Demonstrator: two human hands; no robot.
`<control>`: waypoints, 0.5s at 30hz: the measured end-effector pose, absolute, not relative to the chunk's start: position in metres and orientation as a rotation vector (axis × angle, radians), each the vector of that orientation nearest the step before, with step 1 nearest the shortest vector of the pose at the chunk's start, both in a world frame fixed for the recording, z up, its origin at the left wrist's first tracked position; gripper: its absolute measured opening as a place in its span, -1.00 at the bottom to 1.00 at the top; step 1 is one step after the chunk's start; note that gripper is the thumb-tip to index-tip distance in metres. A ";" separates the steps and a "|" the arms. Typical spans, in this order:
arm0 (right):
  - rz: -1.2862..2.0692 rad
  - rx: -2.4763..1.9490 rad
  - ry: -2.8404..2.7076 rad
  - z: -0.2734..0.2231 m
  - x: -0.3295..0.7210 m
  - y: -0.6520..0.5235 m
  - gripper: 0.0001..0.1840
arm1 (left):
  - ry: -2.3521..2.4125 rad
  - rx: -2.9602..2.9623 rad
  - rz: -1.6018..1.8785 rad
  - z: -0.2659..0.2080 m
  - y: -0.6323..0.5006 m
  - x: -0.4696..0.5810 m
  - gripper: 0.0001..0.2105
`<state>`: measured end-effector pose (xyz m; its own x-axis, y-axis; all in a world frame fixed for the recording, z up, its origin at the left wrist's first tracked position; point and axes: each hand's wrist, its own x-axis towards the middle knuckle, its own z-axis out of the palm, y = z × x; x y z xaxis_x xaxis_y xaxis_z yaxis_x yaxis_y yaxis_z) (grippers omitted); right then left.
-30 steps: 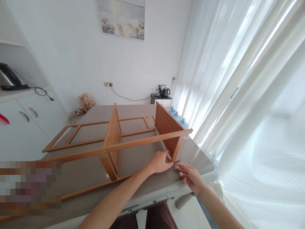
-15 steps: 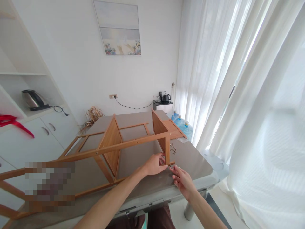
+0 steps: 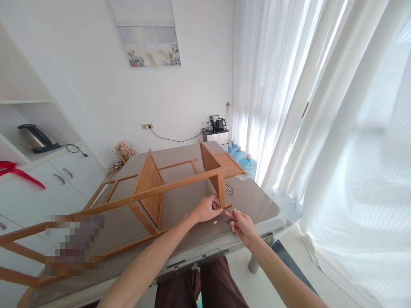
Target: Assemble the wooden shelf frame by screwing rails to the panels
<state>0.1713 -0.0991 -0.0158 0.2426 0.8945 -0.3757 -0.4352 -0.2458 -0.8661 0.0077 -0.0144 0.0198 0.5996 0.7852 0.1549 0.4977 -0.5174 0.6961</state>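
A wooden shelf rack [image 3: 180, 185] lies on its side across the table, with two slatted or flat shelf panels standing between its rails. My left hand [image 3: 205, 209] is closed around the near right corner of the rack, at the end of a rail. Just right of that corner, my right hand [image 3: 243, 224] pinches a small bent metal Allen key [image 3: 229, 211], whose tip meets the rail end. Its contact with a screw is too small to make out. Several loose screws [image 3: 229, 189] lie on the table behind the corner.
Under the rack is a grey-brown table [image 3: 257, 209]. Another wooden panel [image 3: 233, 164] lies at its far right. Water bottles [image 3: 248, 163] stand by the curtain [image 3: 346, 179]. A kettle [image 3: 37, 139] sits on the left cabinet, and dried stalks [image 3: 122, 154] are behind the table.
The head view has shifted, so the scene sits a little higher and further left. Both hands stay at the same rack corner, with the right fingers slightly changed around the Allen key.
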 end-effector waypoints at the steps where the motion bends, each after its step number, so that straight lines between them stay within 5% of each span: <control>1: 1.323 -1.272 -0.533 -0.014 0.172 -0.100 -0.72 | 1.009 2.220 0.617 0.020 -0.014 0.008 -0.68; 15: 0.806 -1.501 -1.213 -0.012 0.174 -0.105 -0.44 | 0.985 2.176 0.604 0.014 -0.007 0.008 -0.64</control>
